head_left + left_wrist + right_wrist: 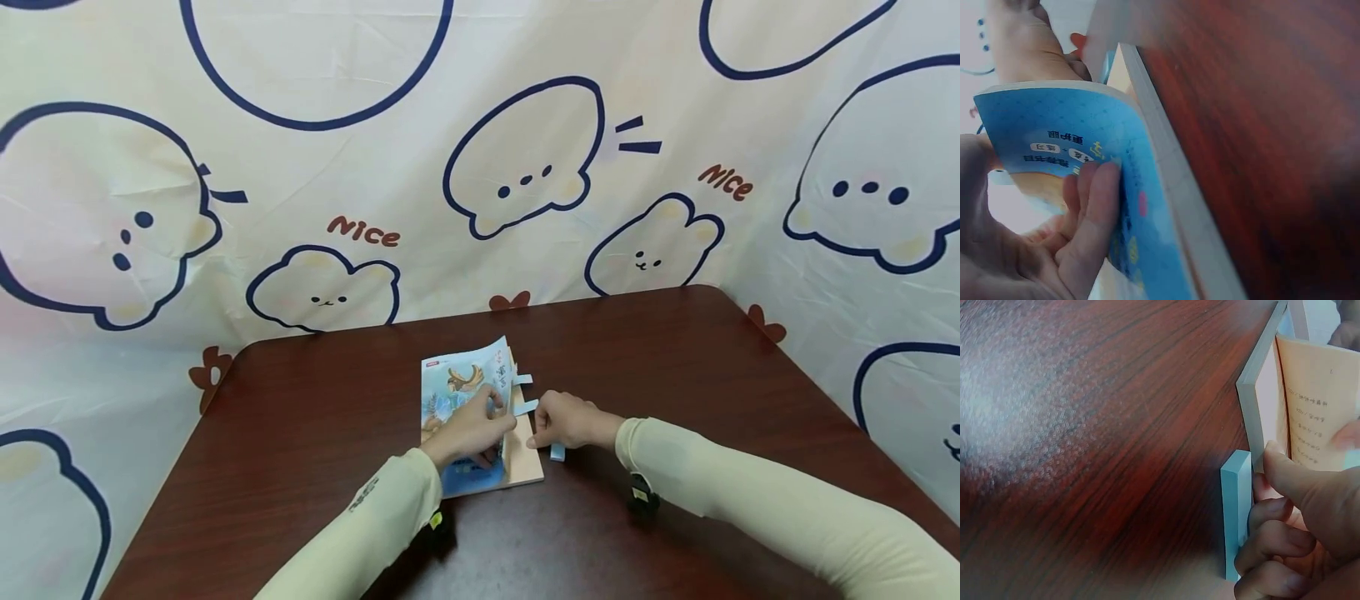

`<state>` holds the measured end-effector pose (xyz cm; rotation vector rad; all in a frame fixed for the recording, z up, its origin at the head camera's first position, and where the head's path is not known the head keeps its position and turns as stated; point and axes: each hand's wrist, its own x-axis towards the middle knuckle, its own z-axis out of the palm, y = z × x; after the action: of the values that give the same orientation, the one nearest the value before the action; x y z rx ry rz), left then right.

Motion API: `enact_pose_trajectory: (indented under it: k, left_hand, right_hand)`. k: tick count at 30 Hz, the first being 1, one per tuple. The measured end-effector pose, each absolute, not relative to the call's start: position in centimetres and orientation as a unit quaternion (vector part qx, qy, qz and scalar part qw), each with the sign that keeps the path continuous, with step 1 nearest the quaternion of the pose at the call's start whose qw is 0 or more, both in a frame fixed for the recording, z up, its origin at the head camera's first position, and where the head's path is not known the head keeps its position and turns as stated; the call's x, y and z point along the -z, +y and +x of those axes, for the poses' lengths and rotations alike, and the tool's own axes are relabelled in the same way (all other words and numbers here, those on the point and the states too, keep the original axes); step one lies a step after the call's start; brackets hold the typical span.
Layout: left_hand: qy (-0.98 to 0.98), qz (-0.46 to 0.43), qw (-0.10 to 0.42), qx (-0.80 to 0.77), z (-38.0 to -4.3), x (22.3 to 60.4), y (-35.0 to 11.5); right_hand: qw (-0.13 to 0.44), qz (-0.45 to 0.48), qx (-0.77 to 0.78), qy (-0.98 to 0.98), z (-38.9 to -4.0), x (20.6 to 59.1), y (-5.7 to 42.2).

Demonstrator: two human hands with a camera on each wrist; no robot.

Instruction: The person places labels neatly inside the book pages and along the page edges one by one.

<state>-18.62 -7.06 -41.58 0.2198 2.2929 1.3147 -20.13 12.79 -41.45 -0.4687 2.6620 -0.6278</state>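
Note:
A paperback book (465,479) with a blue illustrated cover lies on the table, its front part lifted and bent. My left hand (472,425) holds that raised cover (1066,125), fingers against the printed outside. Printed text shows on an inner page (1313,394). At the book's right edge, my right hand (570,419) pinches the lower page block, thumb (1285,475) on top and index finger underneath. Its other fingers curl beside a small light-blue block (1235,512), which looks like a pad of sticky notes. Pale blue tabs (527,407) stick out from the page edge near this hand.
The dark reddish-brown wooden table (300,442) extends around the book on all sides. Behind it and at both sides hangs a white cloth (420,183) with cartoon outlines. Dark straps with wrist cameras (643,493) sit at the sleeves.

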Motion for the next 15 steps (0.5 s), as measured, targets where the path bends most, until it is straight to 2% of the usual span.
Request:
enact_pose_trajectory:
  k: [9,15]
  left_hand:
    - [0.890,0.081,0.221,-0.391,-19.1,41.4,-5.8]
    - [0.887,0.098,0.220,-0.395,-19.2,41.5,-6.2]
  right_hand:
    - [0.184,-0.177,0.237,0.938,-20.1,41.7,12.9]
    - [0.177,-0.182,0.231,0.939,-20.3,41.9,13.0]
